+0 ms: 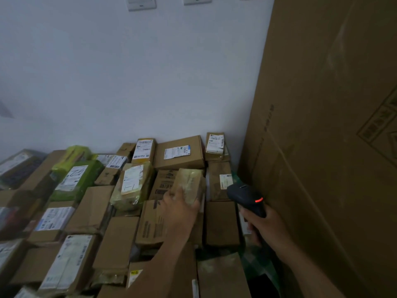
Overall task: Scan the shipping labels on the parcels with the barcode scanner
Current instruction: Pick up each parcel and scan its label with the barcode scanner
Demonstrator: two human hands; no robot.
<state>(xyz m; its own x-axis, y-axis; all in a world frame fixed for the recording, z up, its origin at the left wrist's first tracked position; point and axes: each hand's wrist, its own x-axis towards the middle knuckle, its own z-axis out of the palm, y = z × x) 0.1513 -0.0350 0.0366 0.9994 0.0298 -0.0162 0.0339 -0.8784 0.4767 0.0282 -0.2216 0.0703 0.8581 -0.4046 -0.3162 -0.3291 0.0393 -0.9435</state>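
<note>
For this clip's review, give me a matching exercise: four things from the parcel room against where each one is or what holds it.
Things:
1 scanner
2 taped parcel
3 green parcel
4 tall carton

Places:
A held by the left hand
B standing at the right edge
C gripped by the right hand
D lying left of both hands

Pairs: 1-C, 2-A, 3-D, 4-B
</note>
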